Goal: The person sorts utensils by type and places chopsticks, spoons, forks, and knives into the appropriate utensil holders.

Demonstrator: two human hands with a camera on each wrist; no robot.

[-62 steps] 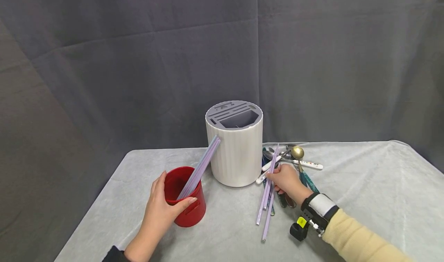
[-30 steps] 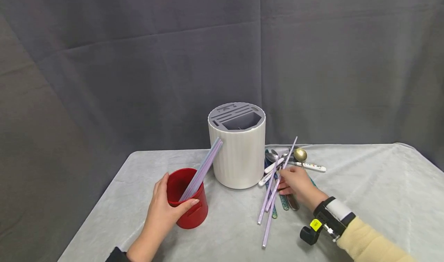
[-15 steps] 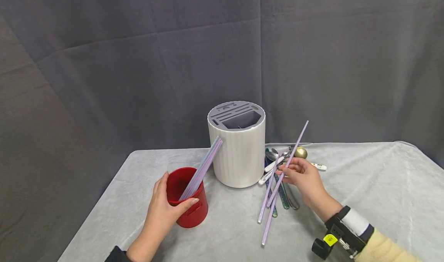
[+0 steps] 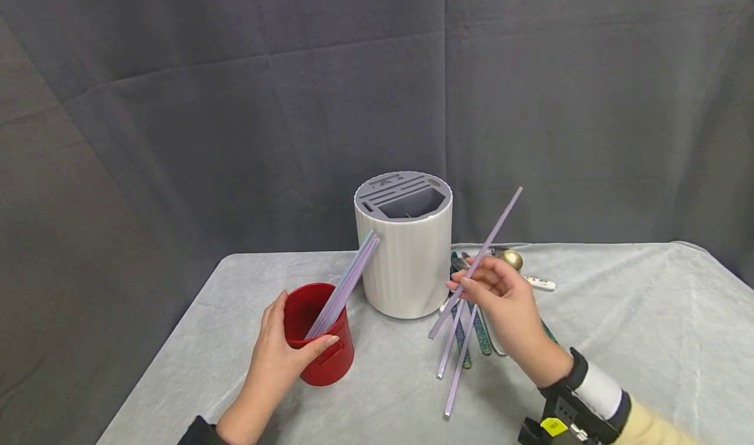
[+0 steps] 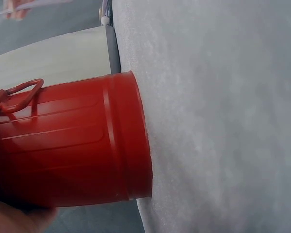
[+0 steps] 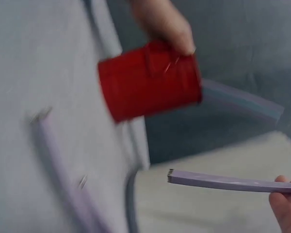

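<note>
My left hand (image 4: 277, 350) grips the rim of a small red metal bucket (image 4: 330, 363), thumb on the near side and fingers round the left. A bunch of lilac chopsticks (image 4: 344, 284) leans to the right inside it. In the left wrist view the bucket (image 5: 63, 145) stands on the cloth, with a wire handle on its side. My right hand (image 4: 509, 307) pinches one lilac chopstick (image 4: 501, 221) between thumb and fingers, raised and slanting up to the right. That chopstick (image 6: 223, 182) shows its lower end in the right wrist view. Below lie two more chopsticks (image 4: 459, 373).
A white ribbed cutlery holder (image 4: 403, 268) with a grey slotted top (image 4: 377, 199) stands behind the bucket. Right of it, partly hidden by my right hand, lies a pile of cutlery with a gold spoon (image 4: 512, 259), a white handle (image 4: 540, 283) and green-blue handles (image 4: 480, 334).
My right hand has picked one chopstick out of the pile, lifted it, and now brings it slightly left. My left hand and the bucket have stayed in place.
</note>
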